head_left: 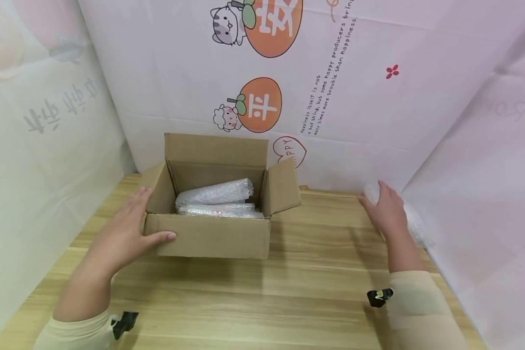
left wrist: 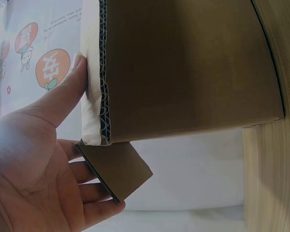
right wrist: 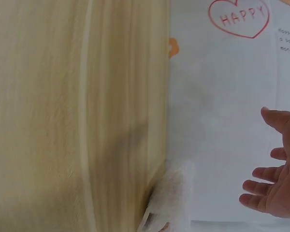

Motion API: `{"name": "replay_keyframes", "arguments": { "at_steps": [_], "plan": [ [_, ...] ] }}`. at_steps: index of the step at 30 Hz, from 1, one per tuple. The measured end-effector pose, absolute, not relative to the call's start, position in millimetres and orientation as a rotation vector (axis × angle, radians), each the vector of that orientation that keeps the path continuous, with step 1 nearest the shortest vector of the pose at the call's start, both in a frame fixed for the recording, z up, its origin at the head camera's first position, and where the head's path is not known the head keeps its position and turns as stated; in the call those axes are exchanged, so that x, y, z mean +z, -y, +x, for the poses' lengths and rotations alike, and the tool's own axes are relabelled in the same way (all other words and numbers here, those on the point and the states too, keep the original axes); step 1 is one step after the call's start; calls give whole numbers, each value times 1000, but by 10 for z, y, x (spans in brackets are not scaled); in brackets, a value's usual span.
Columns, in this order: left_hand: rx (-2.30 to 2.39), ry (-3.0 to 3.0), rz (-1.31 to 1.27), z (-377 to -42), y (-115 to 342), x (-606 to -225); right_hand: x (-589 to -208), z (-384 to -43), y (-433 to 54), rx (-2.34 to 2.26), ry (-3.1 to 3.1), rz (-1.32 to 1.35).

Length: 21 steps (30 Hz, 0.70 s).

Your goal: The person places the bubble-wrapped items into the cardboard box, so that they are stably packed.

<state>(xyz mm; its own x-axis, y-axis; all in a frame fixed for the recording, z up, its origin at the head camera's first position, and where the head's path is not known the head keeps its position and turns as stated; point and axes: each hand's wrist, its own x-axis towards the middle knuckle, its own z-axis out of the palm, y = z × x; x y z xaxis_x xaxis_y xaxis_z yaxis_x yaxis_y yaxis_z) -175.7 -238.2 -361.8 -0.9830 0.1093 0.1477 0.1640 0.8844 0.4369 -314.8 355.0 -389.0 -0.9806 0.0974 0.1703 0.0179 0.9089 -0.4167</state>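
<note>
In the head view, an open cardboard box [head_left: 210,236] stands on the wooden table, left of the middle. Inside it lie bubble-wrapped bundles [head_left: 216,192], their contents hard to make out. My left hand [head_left: 124,231] holds the box at its front left corner. The left wrist view shows the thumb [left wrist: 67,92] along one flap and the fingers against a smaller flap [left wrist: 118,169]. Over at the back right, my right hand [head_left: 386,211] is held with fingers spread near a clear bubble-wrap piece [head_left: 415,224]. In the right wrist view this hand [right wrist: 280,179] is apart from the bubble wrap [right wrist: 171,195].
White printed sheets hang as walls behind [head_left: 354,97] and on both sides of the wooden table [head_left: 253,301]. The box's right flap [head_left: 284,187] sticks outward, and its back flap [head_left: 216,149] stands up near the rear sheet.
</note>
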Motion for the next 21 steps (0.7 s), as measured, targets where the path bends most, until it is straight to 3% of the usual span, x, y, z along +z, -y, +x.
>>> {"name": "replay_keyframes", "arguments": {
  "at_steps": [21],
  "plan": [
    [-679, 2927, -228, -1766, 2391, -3621, -4352, -3259, -4008, 336, 3141, -327]
  ]
}}
